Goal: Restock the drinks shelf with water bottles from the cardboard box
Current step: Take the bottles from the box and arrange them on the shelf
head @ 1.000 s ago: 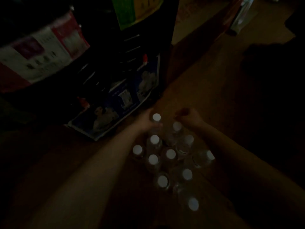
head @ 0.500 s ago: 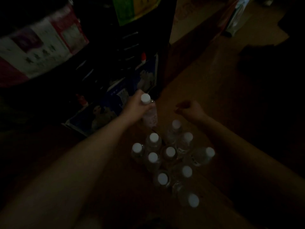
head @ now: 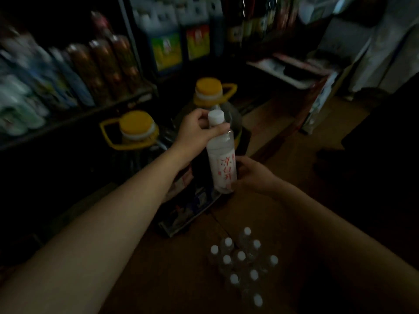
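Bottle (head: 221, 152) lifted clear of the box (head: 181, 268) since last frame; left hand (head: 196, 132) grips the neck, right hand (head: 251, 174) now cups the base, probably steadying it for the shelf (head: 74, 116). Remaining bottles (head: 243, 266) still boxed.

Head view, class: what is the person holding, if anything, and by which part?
One water bottle, held by both hands: the left hand grips its neck just under the white cap, and the right hand holds its lower body.
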A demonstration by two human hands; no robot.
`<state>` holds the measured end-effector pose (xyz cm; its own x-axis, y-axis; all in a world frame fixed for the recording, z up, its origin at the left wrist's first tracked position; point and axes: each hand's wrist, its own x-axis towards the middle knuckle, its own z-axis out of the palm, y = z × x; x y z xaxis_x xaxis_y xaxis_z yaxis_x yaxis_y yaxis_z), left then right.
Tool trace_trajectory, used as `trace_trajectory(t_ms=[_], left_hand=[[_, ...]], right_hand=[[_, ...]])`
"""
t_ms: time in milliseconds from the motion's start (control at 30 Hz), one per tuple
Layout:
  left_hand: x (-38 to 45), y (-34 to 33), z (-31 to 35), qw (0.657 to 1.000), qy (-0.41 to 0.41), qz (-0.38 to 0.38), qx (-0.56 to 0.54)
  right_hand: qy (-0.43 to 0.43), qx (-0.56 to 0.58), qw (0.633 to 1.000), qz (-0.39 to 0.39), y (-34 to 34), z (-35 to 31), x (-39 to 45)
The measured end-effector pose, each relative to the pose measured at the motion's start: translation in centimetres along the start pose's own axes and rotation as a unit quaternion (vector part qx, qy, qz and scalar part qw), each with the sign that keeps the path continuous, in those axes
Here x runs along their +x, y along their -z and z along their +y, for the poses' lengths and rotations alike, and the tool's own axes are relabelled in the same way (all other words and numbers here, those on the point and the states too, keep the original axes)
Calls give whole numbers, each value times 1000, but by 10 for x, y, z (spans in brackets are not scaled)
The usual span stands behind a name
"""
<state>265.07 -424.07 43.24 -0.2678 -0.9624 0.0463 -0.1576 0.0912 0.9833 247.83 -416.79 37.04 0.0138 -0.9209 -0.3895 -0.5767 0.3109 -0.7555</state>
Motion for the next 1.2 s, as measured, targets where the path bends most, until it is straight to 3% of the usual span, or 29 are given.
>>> trace_trajectory(t_ms=[267,500,867,1200], left_hand=[[-16,86,230,997,-56,50,-25],[-30,169,345,993,-75,93,-4],[-48,277,380,988,-34,153,6],[17,371,370,984,-29,143,101]], right_hand=[[77,39,996,21,62,-189,-72],[128,39,990,45,63,-329,-100],[218,-15,975,36,23,-444,-92],[250,-41,967,30,-12,-528,7]])
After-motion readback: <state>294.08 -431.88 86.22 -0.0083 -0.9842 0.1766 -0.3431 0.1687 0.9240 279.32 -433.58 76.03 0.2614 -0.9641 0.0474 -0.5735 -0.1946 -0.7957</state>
